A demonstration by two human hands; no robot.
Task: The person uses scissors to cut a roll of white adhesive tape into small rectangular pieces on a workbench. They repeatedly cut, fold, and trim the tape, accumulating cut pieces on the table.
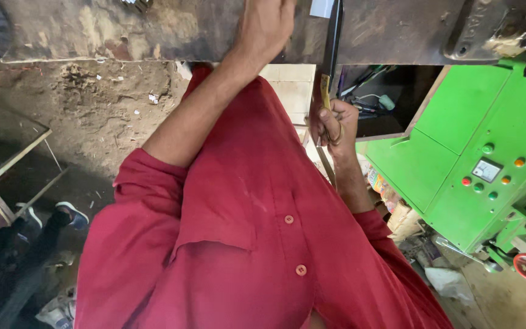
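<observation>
Right hand [334, 123] clasps scissors [329, 91]; left hand [267, 24] presses dark slab [153, 27]

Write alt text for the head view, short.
A person in a red shirt looks down at their own arms: the right hand grips a pair of scissors by the loops, blades pointing up toward a dark worn workbench, on which the left hand rests. A green control cabinet stands at right.
</observation>
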